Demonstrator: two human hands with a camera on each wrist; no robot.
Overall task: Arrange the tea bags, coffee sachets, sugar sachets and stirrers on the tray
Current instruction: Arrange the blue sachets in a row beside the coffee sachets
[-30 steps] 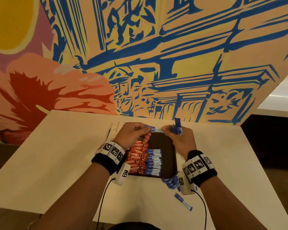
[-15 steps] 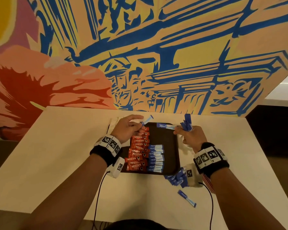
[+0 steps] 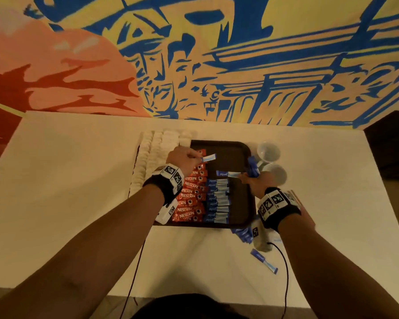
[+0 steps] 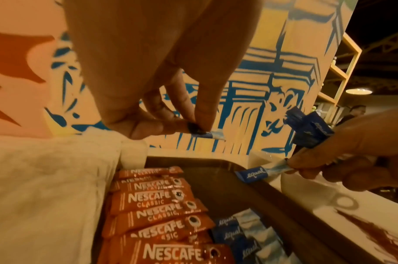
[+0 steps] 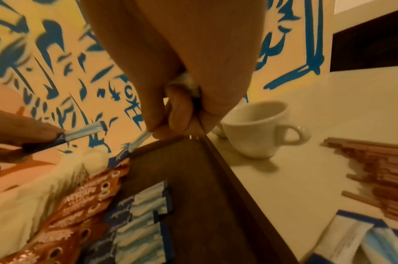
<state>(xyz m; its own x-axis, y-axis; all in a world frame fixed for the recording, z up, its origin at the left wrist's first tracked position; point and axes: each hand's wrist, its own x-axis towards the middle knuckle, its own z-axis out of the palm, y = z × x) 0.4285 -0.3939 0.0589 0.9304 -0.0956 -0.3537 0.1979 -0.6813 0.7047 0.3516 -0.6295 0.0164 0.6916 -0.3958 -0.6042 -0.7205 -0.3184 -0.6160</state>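
On the pale tabletop (image 3: 62, 180), rows of white tea bags (image 3: 152, 155) lie along the left edge of the dark tray (image 3: 237, 148). The left hand (image 3: 182, 158) pinches one blue sugar sachet (image 3: 209, 157) by its end, above the tray's far left part. On the tray, a column of red coffee sachets (image 3: 189, 199) lies beside a column of blue sugar sachets (image 3: 218, 201). The right hand (image 3: 256, 180) pinches another sachet (image 3: 227, 174) over the tray while gripping a blue bundle (image 3: 253, 168). Two white cups (image 3: 268, 153) stand just right of the tray, brown stirrers (image 5: 374, 169) nearer the person.
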